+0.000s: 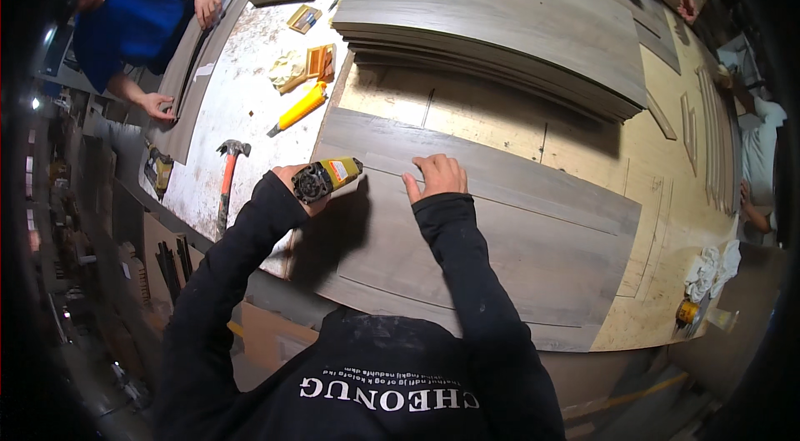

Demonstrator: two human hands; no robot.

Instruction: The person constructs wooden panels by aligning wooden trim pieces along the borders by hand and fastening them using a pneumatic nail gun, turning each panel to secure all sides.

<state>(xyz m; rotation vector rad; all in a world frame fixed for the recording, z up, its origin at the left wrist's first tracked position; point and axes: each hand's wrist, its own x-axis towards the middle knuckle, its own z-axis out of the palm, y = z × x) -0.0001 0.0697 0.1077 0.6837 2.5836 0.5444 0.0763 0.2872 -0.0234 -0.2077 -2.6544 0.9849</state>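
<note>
Far left, a person in a blue shirt [137, 12] leans over grey boards at the tabletop [242, 91] edge. Nearer me there's a hammer [227, 179] with an orange handle, and a yellow tube [302, 106] a bit farther off. My left hand [293, 187] is wrapped tight around a small yellow and black power tool [325, 178], sitting at the left edge of the grey panel [500, 249] in front of me. My right hand [435, 176] lies on that panel, fingers loosely curled, just right of the tool. Far right: a big stack of grey panels [500, 16].
</note>
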